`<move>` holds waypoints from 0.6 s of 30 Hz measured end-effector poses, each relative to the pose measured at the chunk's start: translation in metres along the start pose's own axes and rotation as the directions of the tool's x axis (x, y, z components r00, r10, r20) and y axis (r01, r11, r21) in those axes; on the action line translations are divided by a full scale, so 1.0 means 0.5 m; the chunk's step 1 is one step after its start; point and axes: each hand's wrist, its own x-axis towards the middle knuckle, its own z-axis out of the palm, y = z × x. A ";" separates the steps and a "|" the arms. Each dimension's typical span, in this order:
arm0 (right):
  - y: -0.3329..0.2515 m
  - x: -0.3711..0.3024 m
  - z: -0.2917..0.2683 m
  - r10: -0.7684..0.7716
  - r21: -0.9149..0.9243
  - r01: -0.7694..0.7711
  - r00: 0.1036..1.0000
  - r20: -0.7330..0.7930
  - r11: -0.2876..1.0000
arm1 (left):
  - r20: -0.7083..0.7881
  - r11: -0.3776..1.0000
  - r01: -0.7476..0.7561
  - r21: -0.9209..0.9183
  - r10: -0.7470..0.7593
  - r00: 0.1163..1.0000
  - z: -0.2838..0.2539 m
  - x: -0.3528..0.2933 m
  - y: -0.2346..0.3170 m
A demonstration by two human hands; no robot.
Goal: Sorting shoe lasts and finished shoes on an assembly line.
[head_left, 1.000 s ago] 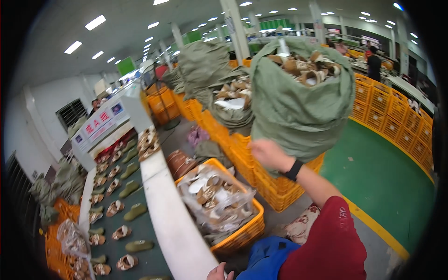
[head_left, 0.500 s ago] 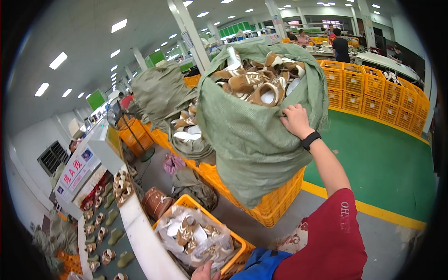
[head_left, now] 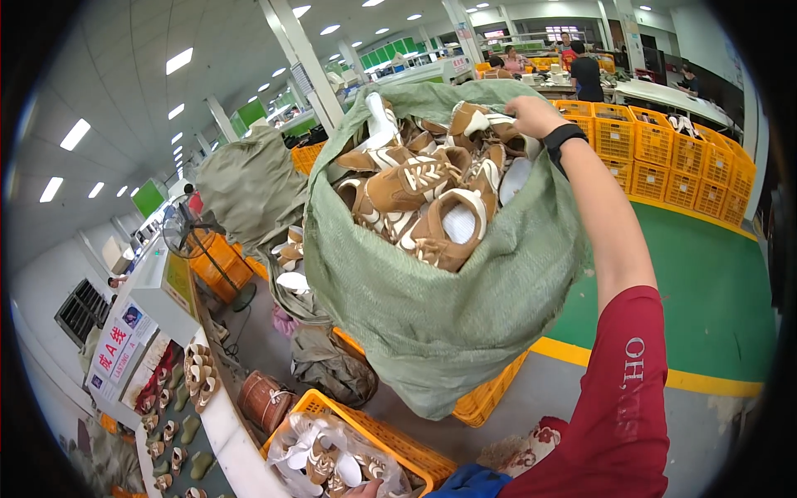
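A big green woven sack (head_left: 432,315) fills the middle of the view, its mouth open and stuffed with brown-and-white shoes (head_left: 423,199). My right hand (head_left: 531,112), with a black watch on the wrist, reaches over the top and grips the sack's far rim. The sack rests on an orange crate (head_left: 490,394). Only the fingertips of my left hand (head_left: 365,490) show at the bottom edge, next to a plastic bag of shoes (head_left: 324,456) lying in another orange crate (head_left: 390,436). Whether that hand holds anything is hidden.
A white-edged conveyor (head_left: 178,415) carrying shoe parts runs along the lower left. More filled sacks (head_left: 249,183) and a fan (head_left: 187,232) stand behind. Stacked orange crates (head_left: 664,149) line the right, beside the green floor (head_left: 706,290). People (head_left: 585,70) work at the back.
My right hand has climbed from the sack's side to its top rim. The sack now looks closer and larger, with its open mouth tilted toward me.
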 end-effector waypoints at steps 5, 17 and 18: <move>-0.118 0.077 0.083 -0.284 -0.499 0.121 0.921 -0.265 0.858 | -0.051 1.000 -0.011 0.018 0.012 0.999 -0.025 0.047 0.001; -0.042 0.147 0.058 0.466 0.374 -0.375 0.863 -0.194 0.849 | -0.051 0.997 0.051 -0.067 -0.054 0.997 -0.020 0.076 -0.036; -0.037 0.152 0.052 0.495 0.473 -0.379 0.857 -0.146 0.796 | -0.048 0.997 0.051 -0.054 -0.054 0.997 -0.018 0.081 -0.041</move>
